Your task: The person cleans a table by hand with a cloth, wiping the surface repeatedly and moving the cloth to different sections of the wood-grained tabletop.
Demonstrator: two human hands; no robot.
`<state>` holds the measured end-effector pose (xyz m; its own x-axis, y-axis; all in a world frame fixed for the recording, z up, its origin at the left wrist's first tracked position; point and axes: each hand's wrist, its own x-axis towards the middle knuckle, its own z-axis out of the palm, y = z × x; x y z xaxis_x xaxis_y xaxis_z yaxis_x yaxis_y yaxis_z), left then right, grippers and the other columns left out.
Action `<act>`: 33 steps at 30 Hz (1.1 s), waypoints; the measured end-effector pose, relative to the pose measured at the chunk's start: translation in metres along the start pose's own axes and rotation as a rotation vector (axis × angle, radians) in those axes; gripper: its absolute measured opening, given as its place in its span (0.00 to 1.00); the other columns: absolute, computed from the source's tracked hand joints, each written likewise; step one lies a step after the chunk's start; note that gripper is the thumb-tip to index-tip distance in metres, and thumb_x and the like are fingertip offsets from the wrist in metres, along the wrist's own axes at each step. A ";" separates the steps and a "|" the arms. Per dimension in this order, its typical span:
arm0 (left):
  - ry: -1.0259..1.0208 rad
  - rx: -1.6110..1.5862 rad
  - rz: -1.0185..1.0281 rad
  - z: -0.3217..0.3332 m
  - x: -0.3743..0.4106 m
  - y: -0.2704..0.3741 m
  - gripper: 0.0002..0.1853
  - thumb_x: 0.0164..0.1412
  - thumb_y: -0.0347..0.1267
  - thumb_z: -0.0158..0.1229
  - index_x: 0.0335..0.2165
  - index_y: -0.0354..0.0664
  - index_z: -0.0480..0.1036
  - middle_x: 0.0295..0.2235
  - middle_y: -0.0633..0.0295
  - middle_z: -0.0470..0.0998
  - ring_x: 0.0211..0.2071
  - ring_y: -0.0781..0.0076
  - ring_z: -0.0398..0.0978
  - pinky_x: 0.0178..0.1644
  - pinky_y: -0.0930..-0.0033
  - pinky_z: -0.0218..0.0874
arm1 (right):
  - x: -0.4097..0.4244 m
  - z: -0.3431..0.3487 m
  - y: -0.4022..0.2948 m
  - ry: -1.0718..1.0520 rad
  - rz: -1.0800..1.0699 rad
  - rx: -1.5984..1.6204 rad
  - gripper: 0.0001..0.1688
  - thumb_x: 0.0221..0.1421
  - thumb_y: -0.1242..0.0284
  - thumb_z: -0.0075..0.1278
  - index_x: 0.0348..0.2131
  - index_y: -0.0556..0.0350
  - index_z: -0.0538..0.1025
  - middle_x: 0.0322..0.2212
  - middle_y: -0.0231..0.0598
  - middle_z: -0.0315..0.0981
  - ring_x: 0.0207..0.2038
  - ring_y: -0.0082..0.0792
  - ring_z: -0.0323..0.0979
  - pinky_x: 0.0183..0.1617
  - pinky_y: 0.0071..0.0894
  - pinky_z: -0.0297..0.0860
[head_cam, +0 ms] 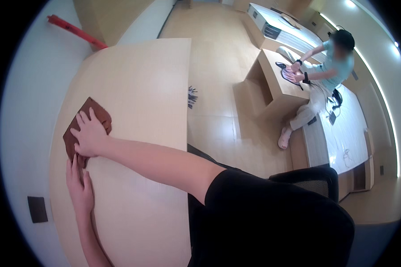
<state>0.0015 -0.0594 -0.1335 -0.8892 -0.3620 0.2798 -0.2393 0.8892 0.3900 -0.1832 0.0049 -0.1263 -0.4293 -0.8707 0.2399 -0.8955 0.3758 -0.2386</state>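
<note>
A brown cloth (97, 111) lies folded and partly bunched on the pale wood-grain tabletop (147, 100), close to the wall. My right hand (91, 135) rests palm down on it with spread fingers, covering its middle. Just below, my left hand (79, 188) lies low over the tabletop, and its fingertips reach the cloth's lower edge. Whether those fingers pinch the cloth is hidden. Some of the bunched cloth shows between the two hands.
A red bar (77, 31) sticks out by the wall beyond the table's far end. A dark wall plate (37, 209) is at lower left. Behind me is a black mesh-backed chair (312, 183). Across the floor, another person (337, 66) sits handling a flat item on a wooden box-shaped stand (280, 85).
</note>
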 end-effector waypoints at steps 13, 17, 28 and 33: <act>-0.003 0.086 0.006 0.033 -0.006 -0.012 0.33 0.61 0.28 0.46 0.63 0.33 0.52 0.63 0.47 0.55 0.65 0.49 0.51 0.67 0.52 0.40 | 0.044 0.052 0.004 0.012 0.070 -0.045 0.38 0.62 0.50 0.31 0.64 0.48 0.59 0.65 0.59 0.44 0.69 0.56 0.37 0.68 0.68 0.30; 0.053 -0.123 -0.045 0.046 -0.004 -0.012 0.36 0.60 0.26 0.47 0.64 0.34 0.47 0.64 0.46 0.52 0.65 0.48 0.49 0.68 0.53 0.40 | 0.059 0.075 0.003 0.013 0.128 -0.099 0.37 0.62 0.51 0.30 0.64 0.47 0.59 0.65 0.59 0.44 0.69 0.55 0.37 0.68 0.68 0.30; 0.096 -0.046 0.016 0.046 0.010 -0.028 0.33 0.61 0.25 0.39 0.64 0.33 0.45 0.65 0.45 0.49 0.67 0.49 0.45 0.69 0.55 0.36 | 0.050 0.064 0.013 -0.016 0.014 -0.030 0.37 0.62 0.50 0.31 0.64 0.44 0.59 0.66 0.57 0.43 0.69 0.53 0.37 0.69 0.66 0.29; 0.066 0.013 0.027 0.022 0.015 -0.022 0.30 0.64 0.29 0.38 0.64 0.34 0.49 0.65 0.45 0.49 0.67 0.49 0.45 0.69 0.54 0.37 | 0.024 0.030 0.004 -0.037 -0.017 0.002 0.36 0.61 0.50 0.31 0.64 0.44 0.60 0.65 0.57 0.44 0.69 0.53 0.38 0.69 0.64 0.30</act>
<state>-0.0154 -0.0786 -0.1575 -0.8678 -0.3551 0.3477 -0.2209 0.9023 0.3703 -0.1934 -0.0244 -0.1501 -0.4097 -0.8880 0.2089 -0.9021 0.3604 -0.2372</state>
